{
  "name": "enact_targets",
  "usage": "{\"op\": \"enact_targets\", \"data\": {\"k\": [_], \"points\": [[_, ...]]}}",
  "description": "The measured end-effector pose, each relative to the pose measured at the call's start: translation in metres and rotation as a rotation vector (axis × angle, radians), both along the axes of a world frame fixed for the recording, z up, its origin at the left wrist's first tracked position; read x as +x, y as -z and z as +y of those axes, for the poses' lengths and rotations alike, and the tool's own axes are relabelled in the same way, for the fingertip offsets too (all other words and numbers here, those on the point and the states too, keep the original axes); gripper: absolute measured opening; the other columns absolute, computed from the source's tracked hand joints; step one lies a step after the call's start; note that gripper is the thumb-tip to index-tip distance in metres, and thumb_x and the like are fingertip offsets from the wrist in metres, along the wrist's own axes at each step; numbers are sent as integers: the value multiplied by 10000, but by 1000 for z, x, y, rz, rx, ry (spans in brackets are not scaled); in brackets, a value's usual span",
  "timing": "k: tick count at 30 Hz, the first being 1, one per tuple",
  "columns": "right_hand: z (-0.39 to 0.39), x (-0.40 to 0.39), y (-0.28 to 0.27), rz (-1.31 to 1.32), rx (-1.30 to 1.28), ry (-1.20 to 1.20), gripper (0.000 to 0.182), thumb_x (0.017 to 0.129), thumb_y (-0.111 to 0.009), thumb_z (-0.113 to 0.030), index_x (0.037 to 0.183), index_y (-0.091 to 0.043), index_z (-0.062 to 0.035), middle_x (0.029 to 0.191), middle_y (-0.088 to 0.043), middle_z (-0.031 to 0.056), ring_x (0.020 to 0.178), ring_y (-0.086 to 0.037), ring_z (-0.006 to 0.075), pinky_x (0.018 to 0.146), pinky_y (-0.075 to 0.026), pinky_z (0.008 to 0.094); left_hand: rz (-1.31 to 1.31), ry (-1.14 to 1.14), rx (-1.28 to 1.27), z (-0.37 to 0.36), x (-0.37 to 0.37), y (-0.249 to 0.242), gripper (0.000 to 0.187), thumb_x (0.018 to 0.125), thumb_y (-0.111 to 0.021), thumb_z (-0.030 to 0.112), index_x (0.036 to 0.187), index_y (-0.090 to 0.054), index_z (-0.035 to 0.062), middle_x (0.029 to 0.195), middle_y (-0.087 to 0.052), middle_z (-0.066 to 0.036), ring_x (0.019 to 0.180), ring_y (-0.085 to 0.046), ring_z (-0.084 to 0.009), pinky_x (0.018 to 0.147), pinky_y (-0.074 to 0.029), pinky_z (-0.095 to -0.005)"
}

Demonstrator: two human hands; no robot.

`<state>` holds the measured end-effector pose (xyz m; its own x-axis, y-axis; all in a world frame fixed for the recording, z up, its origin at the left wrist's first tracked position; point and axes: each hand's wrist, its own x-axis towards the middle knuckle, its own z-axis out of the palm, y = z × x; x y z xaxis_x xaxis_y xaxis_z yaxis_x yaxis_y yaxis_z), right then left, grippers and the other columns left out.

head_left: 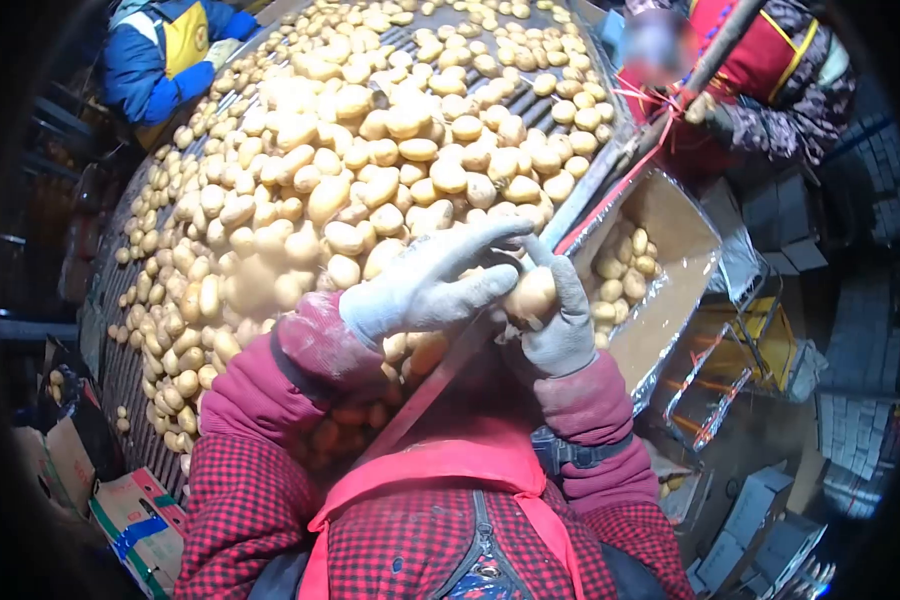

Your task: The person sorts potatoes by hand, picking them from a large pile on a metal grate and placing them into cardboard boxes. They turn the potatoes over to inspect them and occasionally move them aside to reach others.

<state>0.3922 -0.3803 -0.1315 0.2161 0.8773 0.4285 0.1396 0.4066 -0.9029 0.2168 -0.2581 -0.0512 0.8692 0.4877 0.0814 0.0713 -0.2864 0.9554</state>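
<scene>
Both of my hands wear pale work gloves. My right hand [562, 325] has its fingers around a potato [532, 297] in front of my chest. Just left of it, my left hand [440, 280] has thumb and fingers spread apart, with the fingertips close to that potato and nothing seen in its grasp. Beneath and beyond my left hand lies a large heap of potatoes [380, 185] on a slatted surface [135, 400]. A foil-edged cardboard box [675, 265] with potatoes inside stands to the right of my right hand.
A slanted bar [570, 215] divides the heap from the box. One person in blue [140, 65] is at the upper left, another in red and patterned sleeves [780, 110] at the upper right. Cartons [140, 515] stand lower left, and a yellow crate [760, 345] right.
</scene>
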Motion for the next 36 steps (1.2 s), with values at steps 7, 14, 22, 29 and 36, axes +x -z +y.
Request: {"op": "enact_targets", "data": {"k": [7, 14, 22, 29, 36], "points": [[19, -10, 6, 1080, -574, -342, 388, 1082, -523, -311, 1332, -640, -37, 1100, -711, 162, 979, -735, 302, 754, -644, 387, 393, -461, 436, 80, -51, 14, 583, 989, -667, 384, 1496, -556, 117, 1341, -666, -194, 1201, -656, -339, 1040, -517, -439], [28, -25, 16, 827, -487, -418, 707, 866, -761, 137, 1495, -479, -20, 1272, -671, 160, 1141, -698, 249, 984, -615, 390, 810, -398, 642, 195, 7, 20, 779, 899, -718, 489, 1555, -470, 150, 1422, -608, -254, 1294, -600, -433, 1098, -474, -492], [30, -23, 22, 571, -399, -391, 669, 898, -693, 164, 1503, -468, -11, 1265, -681, 193, 1174, -695, 268, 1012, -607, 434, 387, -265, 824, 177, -9, 38, 681, 921, -714, 408, 1534, -506, 197, 1509, -556, -212, 1260, -622, -415, 1065, -510, -476], [30, -15, 30, 905, -549, -444, 661, 876, -613, 206, 1485, -469, -8, 1226, -697, 186, 1141, -706, 281, 990, -611, 426, 935, -619, 828, 253, -37, 42, 342, 951, -621, 306, 1244, -649, 132, 1228, -693, -169, 1182, -647, -369, 1001, -512, -503], [28, -13, 28, 545, -392, -478, 653, 889, -639, 157, 1496, -466, -12, 1218, -692, 206, 1100, -701, 274, 917, -622, 423, 1110, -562, 747, 230, -30, 30, 416, 947, -652, 251, 1362, -647, 220, 1358, -640, -139, 1278, -623, -327, 1038, -509, -487]]}}
